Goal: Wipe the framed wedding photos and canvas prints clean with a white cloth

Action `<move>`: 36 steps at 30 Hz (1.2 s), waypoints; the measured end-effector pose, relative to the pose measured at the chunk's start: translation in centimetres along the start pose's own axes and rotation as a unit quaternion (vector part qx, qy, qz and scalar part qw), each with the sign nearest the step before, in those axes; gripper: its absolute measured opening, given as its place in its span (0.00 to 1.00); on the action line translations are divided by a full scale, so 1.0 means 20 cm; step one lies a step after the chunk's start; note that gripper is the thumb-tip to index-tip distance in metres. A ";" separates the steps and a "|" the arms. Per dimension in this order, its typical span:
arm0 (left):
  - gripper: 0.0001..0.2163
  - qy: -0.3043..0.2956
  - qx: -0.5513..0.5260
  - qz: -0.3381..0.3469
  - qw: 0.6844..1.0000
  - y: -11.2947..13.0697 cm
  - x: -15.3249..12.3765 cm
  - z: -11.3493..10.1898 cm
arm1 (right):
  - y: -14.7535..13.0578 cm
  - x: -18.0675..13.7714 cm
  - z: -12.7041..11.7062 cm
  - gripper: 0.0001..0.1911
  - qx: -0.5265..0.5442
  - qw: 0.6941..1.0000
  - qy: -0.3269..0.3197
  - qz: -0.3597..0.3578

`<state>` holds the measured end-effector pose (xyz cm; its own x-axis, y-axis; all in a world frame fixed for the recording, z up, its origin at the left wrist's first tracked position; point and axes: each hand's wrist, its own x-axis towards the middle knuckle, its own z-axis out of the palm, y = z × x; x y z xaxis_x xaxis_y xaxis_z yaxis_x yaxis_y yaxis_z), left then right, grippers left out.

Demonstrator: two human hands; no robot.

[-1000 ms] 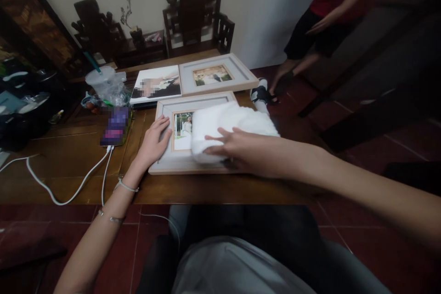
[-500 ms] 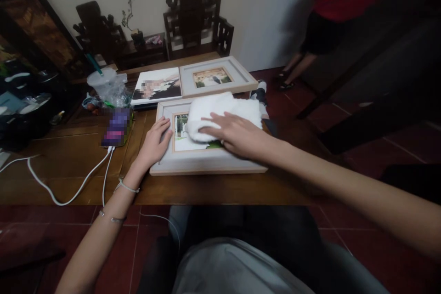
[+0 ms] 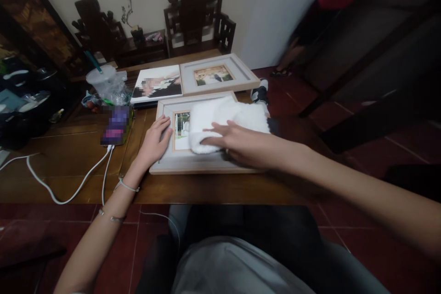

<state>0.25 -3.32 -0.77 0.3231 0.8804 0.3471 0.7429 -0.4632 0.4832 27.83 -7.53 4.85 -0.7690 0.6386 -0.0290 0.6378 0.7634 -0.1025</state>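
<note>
A light wooden picture frame (image 3: 196,165) with a wide pale border lies flat on the table in front of me. My left hand (image 3: 157,140) rests on its left side, fingers extended and holding nothing. My right hand (image 3: 246,144) presses a folded white towel (image 3: 217,117) onto the frame, with the towel's rolled edge caught at the fingers. Most of the framed photo (image 3: 181,135) is covered by the towel; only its left part shows. The frame's right side is mostly hidden under the towel and my forearm.
Behind stand a second frame (image 3: 237,85) and a white-edged photo panel (image 3: 158,82). A phone (image 3: 116,125) with white cables (image 3: 74,197) lies left, near a plastic cup (image 3: 101,76). Dark carved chairs (image 3: 191,9) are at the wall. A person's foot (image 3: 280,72) shows at right.
My right hand and the towel have slid right and slightly toward me across the frame. My left hand stays in place. The person at the right shows less in view.
</note>
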 end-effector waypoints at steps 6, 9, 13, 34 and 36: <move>0.19 0.003 0.000 0.004 1.000 0.00 0.00 0.00 | -0.20 -0.21 -0.13 0.36 0.114 0.993 -0.011 -0.030; 0.19 -0.003 0.001 0.006 1.000 -0.01 0.00 0.00 | -0.23 -0.19 -0.10 0.36 0.112 0.993 0.009 -0.038; 0.20 -0.017 0.007 0.010 1.000 -0.02 0.00 0.00 | -0.13 -0.06 0.01 0.36 0.043 0.996 0.062 -0.038; 0.20 0.005 0.009 -0.005 1.000 -0.02 0.00 0.01 | -0.17 -0.11 -0.10 0.36 0.126 0.991 -0.041 -0.033; 0.20 0.002 0.012 -0.006 1.000 -0.02 0.00 0.01 | -0.22 -0.16 -0.12 0.36 0.149 0.987 -0.039 -0.049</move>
<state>-0.03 -3.14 -1.16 0.3124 0.8852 0.3449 0.7600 -0.4507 0.4683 27.59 -12.58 7.75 -0.8347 0.5449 -0.0793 0.5281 0.7515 -0.3954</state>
